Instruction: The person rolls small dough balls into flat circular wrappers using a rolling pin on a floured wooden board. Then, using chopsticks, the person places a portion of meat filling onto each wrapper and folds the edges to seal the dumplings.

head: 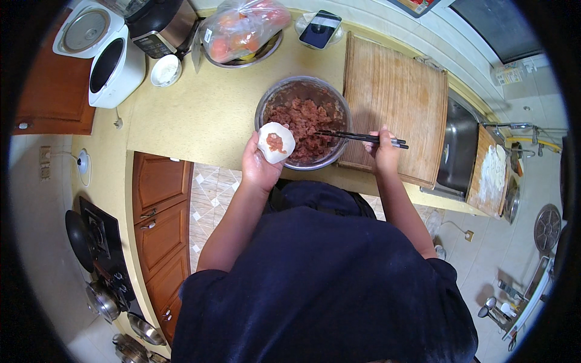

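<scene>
On the palm and fingers of my left hand (261, 167) lies a round white dough wrapper (268, 154), with a small patch of minced meat (275, 142) at its middle. My right hand (384, 149) grips a pair of black chopsticks (352, 136) with silvery bands near their back ends. Their tips reach into the minced filling (302, 115) in a steel mixing bowl (303, 79), which stands on the counter in front of me. The wrapper is held at the bowl's left front rim and covers a little of it.
A wooden cutting board (395, 100) lies right of the bowl, beside a sink (458, 145). Farther right is a floured board (480, 190) with dough pieces. Behind the bowl are a bag of fruit (240, 34) on a metal dish and a phone (320, 29). A small white bowl (165, 71) stands back left.
</scene>
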Demonstrator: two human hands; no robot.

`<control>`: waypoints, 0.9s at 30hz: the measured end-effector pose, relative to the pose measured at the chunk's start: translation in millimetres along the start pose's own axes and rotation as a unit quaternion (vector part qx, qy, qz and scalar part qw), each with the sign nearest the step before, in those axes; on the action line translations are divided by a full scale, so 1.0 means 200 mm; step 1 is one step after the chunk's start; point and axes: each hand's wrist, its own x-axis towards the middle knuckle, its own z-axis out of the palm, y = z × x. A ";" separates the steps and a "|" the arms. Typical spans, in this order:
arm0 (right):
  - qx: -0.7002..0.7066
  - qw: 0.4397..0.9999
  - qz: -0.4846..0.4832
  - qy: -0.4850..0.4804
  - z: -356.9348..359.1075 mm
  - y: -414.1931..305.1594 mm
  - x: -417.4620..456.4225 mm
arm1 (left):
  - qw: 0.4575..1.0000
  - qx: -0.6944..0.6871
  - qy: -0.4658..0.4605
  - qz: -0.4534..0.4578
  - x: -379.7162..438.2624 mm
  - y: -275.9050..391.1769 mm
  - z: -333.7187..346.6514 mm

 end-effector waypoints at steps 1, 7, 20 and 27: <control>0.022 1.000 0.017 0.011 -0.01 0.00 0.01 | 1.000 -0.001 -0.001 0.002 0.00 0.00 0.00; 0.163 0.980 0.097 -0.056 0.05 -0.10 -0.07 | 0.999 0.016 0.046 0.000 0.01 -0.03 0.04; 0.061 0.987 0.014 -0.145 0.11 -0.17 -0.19 | 0.995 -0.061 -0.060 -0.047 0.03 -0.04 0.04; 0.081 0.988 0.015 -0.133 0.10 -0.18 -0.19 | 0.997 -0.058 -0.026 -0.032 0.02 -0.03 0.05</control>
